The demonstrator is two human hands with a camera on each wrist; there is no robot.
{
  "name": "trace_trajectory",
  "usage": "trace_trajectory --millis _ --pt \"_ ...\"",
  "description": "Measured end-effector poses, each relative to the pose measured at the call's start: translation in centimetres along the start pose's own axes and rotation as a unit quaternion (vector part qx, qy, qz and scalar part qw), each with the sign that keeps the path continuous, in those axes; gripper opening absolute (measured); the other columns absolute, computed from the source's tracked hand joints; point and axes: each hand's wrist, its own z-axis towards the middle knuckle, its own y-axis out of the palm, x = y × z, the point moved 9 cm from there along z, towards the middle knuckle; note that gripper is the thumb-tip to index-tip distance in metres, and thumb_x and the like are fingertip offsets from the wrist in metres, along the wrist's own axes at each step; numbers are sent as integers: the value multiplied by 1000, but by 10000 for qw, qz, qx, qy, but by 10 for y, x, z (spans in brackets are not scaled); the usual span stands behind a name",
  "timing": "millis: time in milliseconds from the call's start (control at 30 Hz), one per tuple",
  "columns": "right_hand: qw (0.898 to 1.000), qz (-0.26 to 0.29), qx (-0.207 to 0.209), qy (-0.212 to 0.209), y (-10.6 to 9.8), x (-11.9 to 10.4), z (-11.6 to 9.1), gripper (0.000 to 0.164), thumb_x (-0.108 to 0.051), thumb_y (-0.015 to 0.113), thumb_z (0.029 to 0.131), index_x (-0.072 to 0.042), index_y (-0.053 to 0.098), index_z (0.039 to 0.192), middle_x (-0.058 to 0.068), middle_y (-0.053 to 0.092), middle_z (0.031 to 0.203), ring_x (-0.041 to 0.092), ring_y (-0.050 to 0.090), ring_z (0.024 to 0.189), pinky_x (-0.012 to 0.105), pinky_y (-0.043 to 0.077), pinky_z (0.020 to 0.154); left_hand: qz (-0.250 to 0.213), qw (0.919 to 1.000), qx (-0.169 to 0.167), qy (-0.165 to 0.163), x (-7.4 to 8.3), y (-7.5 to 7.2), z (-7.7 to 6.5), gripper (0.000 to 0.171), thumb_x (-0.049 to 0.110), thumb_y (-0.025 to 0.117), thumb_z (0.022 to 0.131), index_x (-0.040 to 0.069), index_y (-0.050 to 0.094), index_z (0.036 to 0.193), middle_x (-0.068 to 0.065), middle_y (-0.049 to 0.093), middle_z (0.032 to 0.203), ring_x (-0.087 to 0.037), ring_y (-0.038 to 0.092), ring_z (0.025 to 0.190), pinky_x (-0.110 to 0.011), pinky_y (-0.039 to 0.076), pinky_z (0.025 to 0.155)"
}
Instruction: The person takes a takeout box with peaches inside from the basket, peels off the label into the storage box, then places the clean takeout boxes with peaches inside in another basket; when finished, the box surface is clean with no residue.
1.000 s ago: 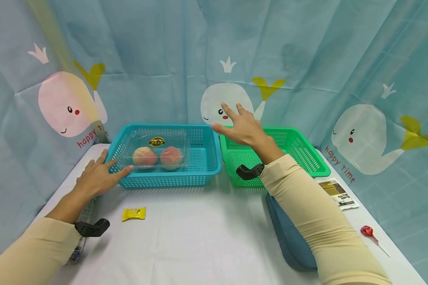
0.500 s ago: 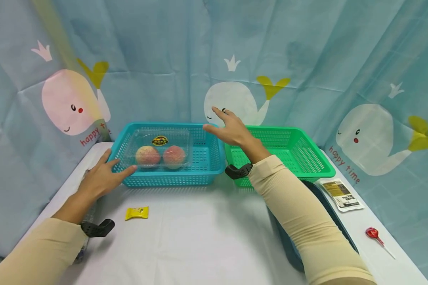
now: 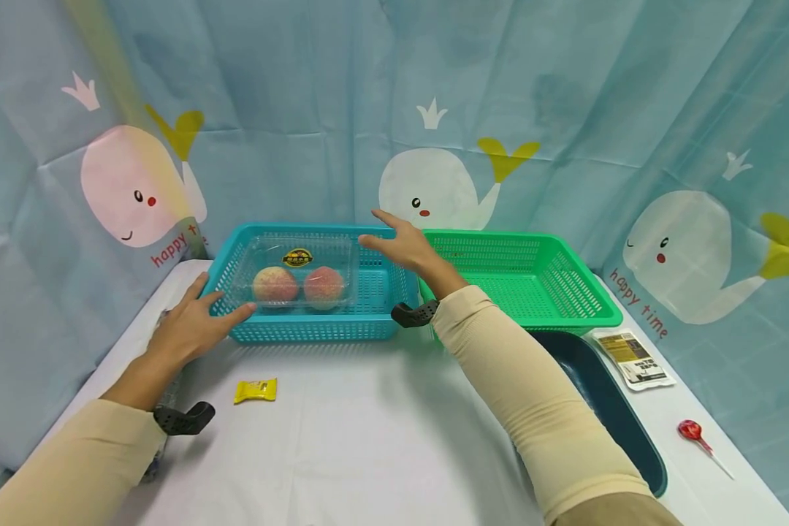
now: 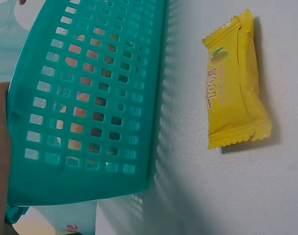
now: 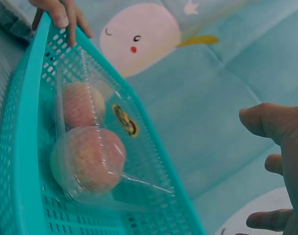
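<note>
From the head camera I see the left hand (image 3: 193,325) at the left of the frame, at the near left corner of the blue basket (image 3: 315,329). Its fingers are spread and lie on the rim, thumb apart; the right wrist camera, upper left, also shows them on the rim.

I have the right hand (image 3: 408,248) just right of the frame's middle, in the air over the basket's right end. Its fingers and thumb stand apart, nothing between them, and in the right wrist view I see a gap between it and the basket.

The clear plastic box (image 3: 334,252) sits in the basket's left part, with the left hand near its left side and the right hand to its right. Inside I make out two peaches (image 3: 275,285) side by side.

Below the basket, left of centre, a yellow wrapped snack (image 3: 256,390) lies on the white tablecloth (image 3: 381,438), near the left hand's thumb but not touching. A green basket (image 3: 500,288) stands right of centre, close beside the blue one.
</note>
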Motion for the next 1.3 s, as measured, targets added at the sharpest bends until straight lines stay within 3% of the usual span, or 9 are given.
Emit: trace_trajectory --millis 400,567,833,1100,1300 --pt "9985 63 -399 364 39 10 13 69 -51 57 93 -31 29 153 4 28 155 31 33 136 53 34 103 41 10000 21 -17 -2 0 1 104 75 39 86 -9 27 146 -23 -7 157 -65 17 126 -79 17 92" --pt "9963 75 -600 611 59 16 20 70 -54 56 92 -32 29 153 5 24 157 32 28 138 53 33 103 4 10000 40 -36 -3 0 1 104 76 40 86 -9 27 146 -22 -6 157 -65 17 126 -79 17 91" --pt "9901 353 -846 1060 81 25 23 71 -54 59 91 -36 29 152 5 24 157 36 45 124 56 49 81 -12 10000 89 -21 -1 0 0 105 76 40 86 -9 28 146 -22 -5 157 -65 18 126 -78 17 92" --pt "9818 706 -1155 1329 102 33 23 69 -49 60 91 -35 31 152 5 24 157 36 40 130 61 45 86 -31 9999 82 -116 -2 0 -1 106 77 40 84 -8 28 146 -21 -6 158 -66 17 125 -79 16 92" --pt "9765 1381 -1055 1274 107 30 24 64 -39 65 91 -27 40 149 9 29 153 41 42 126 64 43 87 -71 9998 138 -124 0 -1 -2 106 77 41 85 -8 29 146 -20 -5 158 -65 18 126 -78 16 93"
